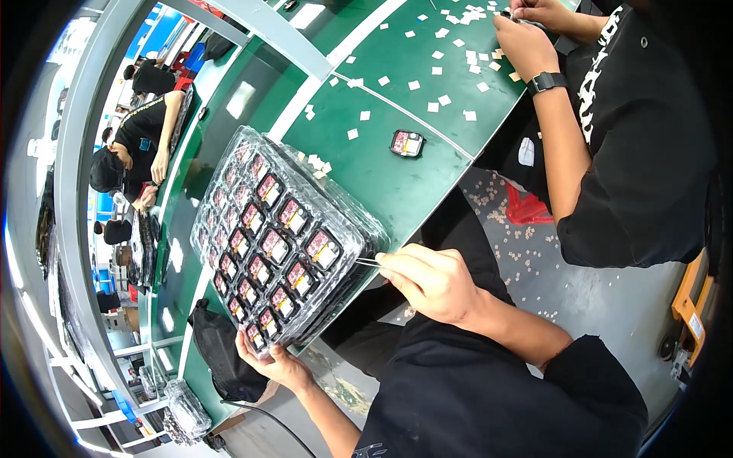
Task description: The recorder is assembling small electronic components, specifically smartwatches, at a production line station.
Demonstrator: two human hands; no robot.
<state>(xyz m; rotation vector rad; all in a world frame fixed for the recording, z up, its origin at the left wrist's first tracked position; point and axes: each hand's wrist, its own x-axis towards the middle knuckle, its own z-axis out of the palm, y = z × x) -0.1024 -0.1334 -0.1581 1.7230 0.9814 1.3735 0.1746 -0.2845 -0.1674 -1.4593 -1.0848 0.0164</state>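
Observation:
A stack of clear plastic trays (353,223) lies tilted at the green table's near edge. In the top tray's pockets sit several small black-framed electronic modules (323,249), each with red, white and yellow parts. My left hand (281,368) grips the tray's lower corner, thumb and fingers at its edge. Pinched in my right hand (437,281) is a pair of metal tweezers (366,262). Their tips point at the tray's right edge, beside the nearest module; whether they touch it I cannot tell. One loose module (407,143) rests on the table beyond the stack.
Small pale square pieces (444,100) are scattered over the green table (366,168) and the floor. At right a co-worker's hands (527,47) work over the table. A grey metal post (286,38) rises at the left, and a black bag (221,343) hangs by the tray.

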